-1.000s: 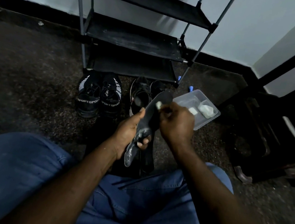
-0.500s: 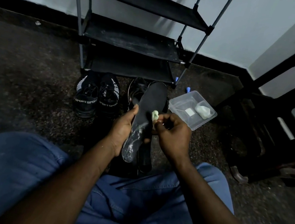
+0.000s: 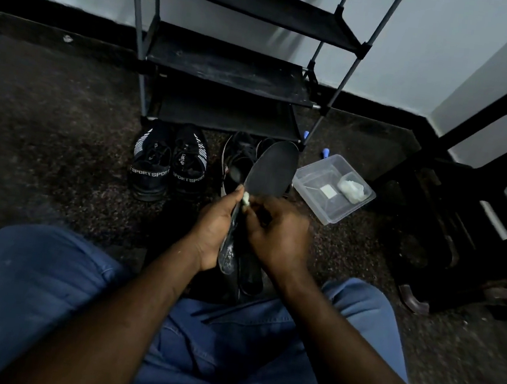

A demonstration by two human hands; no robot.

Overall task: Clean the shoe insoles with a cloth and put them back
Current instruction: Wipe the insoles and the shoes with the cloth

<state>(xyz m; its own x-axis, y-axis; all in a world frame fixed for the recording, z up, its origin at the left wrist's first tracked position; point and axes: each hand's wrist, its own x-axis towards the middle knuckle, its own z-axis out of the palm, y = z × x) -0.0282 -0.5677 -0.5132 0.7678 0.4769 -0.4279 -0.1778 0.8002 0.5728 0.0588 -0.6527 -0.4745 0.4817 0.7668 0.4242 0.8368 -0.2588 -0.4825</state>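
The left hand (image 3: 214, 225) grips a dark insole (image 3: 272, 172) upright above the floor (image 3: 46, 136) while the right hand (image 3: 279, 229) pinches a small pale cloth (image 3: 246, 198) against it, near black sport shoes (image 3: 168, 163) and a clear plastic container (image 3: 314, 198).

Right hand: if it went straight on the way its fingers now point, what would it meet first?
Probably the insole: the right hand pinches the cloth at its edge, pointing up-left. Just beyond is the thumb of the left hand; depth is unclear.

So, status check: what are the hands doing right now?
Left hand grips the insole. Right hand pinches a small cloth against it. Nothing in the way.
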